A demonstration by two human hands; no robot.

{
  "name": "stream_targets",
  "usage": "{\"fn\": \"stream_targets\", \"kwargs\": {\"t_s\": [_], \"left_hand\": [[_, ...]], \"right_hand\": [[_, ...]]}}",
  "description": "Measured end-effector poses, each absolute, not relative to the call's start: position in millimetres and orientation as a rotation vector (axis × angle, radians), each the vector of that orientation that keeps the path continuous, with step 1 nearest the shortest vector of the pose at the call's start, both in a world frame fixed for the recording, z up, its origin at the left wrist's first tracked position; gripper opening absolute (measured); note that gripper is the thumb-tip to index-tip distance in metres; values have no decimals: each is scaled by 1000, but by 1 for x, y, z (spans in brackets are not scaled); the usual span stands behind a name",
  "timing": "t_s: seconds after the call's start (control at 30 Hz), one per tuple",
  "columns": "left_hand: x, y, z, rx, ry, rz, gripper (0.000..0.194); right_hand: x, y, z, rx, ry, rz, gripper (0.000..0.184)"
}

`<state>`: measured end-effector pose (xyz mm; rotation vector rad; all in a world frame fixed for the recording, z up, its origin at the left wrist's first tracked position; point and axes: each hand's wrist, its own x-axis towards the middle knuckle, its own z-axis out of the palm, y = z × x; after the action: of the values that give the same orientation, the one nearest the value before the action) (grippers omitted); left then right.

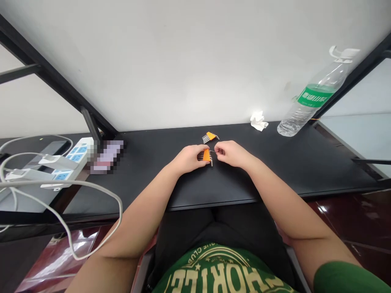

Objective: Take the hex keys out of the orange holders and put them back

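Left grip (190,158): thumb and fingers closed around the orange holder, its slim metal keys showing at both edges.
Right grip (229,152): fingertips pinched together on a thin metal piece (212,151), just beside the holder.
Orange holder (207,155): in the left hand, over the middle of the black tabletop (201,191).
White cable (119,203): looping at the person's left.
Power strip (74,156): white with blue sockets, left, near a pixelated item (107,156).
Second holder (210,136): also orange, keys in it, lying just beyond the hands.
Crumpled tissue (258,121): right of that, near the wall (183,61).
Clear bottle (314,95): green label, white cap, farther right.
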<state>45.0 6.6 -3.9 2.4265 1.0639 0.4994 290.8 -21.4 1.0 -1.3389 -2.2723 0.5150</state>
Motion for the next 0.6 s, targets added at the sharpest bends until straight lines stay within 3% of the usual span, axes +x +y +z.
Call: {"fn": "stream_targets", "kwargs": {"t_s": [0.23,0.4,0.6], "left_hand": [[43,8,-5,2434,1074,493,54],[44,6,-4,2464,1088,479,53],[49,1,2,2514,970,483,42]], "right_hand": [[296,-21,1,-1259,-2275,535,14],[297,-25,4,-1249,-2369,355,20],[291,-26,4,-1160,-2374,389,21]]}}
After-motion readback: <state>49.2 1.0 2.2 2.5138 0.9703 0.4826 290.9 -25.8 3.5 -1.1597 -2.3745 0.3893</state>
